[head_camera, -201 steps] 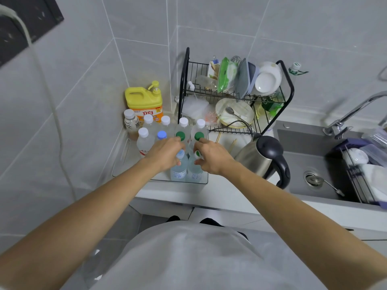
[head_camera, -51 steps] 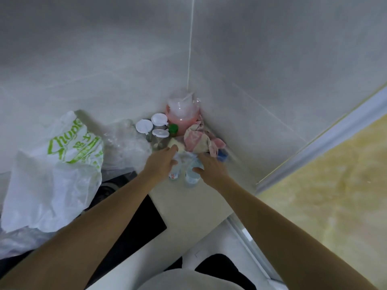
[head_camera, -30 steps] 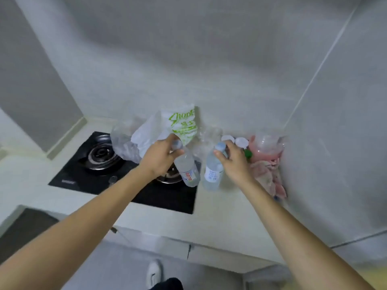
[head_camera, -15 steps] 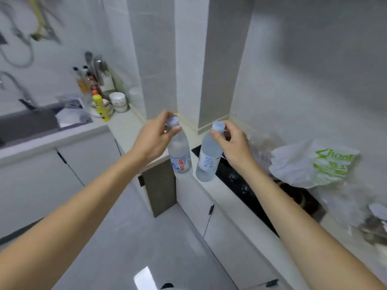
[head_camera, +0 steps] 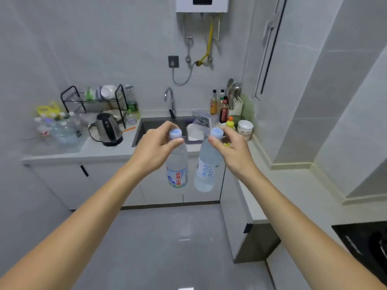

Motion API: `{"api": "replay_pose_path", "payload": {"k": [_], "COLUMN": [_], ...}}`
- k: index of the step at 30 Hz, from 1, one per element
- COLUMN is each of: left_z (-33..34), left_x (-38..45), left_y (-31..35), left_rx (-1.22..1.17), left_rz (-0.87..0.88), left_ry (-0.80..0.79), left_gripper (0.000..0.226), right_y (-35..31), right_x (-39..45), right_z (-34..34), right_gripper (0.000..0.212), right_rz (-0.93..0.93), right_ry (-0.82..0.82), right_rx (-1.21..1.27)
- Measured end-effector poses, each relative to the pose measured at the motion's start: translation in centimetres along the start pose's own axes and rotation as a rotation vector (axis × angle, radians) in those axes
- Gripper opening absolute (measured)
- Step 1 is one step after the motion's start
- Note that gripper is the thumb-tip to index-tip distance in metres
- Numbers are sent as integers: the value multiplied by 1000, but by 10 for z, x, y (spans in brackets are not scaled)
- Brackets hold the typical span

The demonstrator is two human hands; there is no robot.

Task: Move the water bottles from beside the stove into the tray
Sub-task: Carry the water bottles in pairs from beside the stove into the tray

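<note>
My left hand [head_camera: 156, 149] grips the neck of a clear water bottle [head_camera: 177, 166] with a blue cap and a red-and-blue label. My right hand [head_camera: 231, 150] grips the neck of a second clear bottle [head_camera: 206, 170] with a blue cap and a white label. Both bottles hang in the air side by side over the floor, in front of the sink. The clear tray [head_camera: 41, 146] lies far off on the left end of the counter, with several capped bottles [head_camera: 60, 128] standing in it.
A black kettle [head_camera: 107, 130] stands right of the tray, with a dish rack [head_camera: 95, 101] behind it. The sink [head_camera: 150, 126] and tap sit mid-counter, sauce bottles [head_camera: 218, 106] at the right corner. The stove's edge [head_camera: 364, 245] shows at lower right. Open floor lies ahead.
I have turned from the stove side toward the sink counter, carrying both bottles along. The tray and dish rack have come into view at the left.
</note>
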State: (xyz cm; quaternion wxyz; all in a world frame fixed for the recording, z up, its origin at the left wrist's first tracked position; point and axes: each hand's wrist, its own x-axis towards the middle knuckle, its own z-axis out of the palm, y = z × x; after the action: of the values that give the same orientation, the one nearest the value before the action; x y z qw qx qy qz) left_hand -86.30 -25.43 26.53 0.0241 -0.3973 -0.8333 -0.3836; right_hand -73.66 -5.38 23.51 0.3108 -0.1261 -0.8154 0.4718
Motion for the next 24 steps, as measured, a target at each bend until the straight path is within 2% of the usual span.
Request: {"api": "replay_pose_path", "payload": {"k": [4,9,12,17,21,24], "left_z": [-37,-76,-108,-168,-212,-248], "left_x": [23,37,35,26,15,13], "left_y": [-70,-144,-176,-229,-286,-339], "left_rx": [25,69,63,79,149,192], "left_rz": [-124,-313,-435,-582,-655,-698], "left_ry": [132,301,419,602,677,695], "left_gripper": [17,15,10,11,14,14], "right_y": [-3,-2,-11,-31,-49,-64], "right_x": [74,157,195,235,250,260], "right_z": [76,177,238,341,433,503], "right_gripper": [35,22,21,19,32,31], "right_rz": [-90,-232,-291,-333,-327,-328], "right_ry": [-150,-365,-479,-618,-708,-754], "right_rx": [25,35,61,144,203,228]}}
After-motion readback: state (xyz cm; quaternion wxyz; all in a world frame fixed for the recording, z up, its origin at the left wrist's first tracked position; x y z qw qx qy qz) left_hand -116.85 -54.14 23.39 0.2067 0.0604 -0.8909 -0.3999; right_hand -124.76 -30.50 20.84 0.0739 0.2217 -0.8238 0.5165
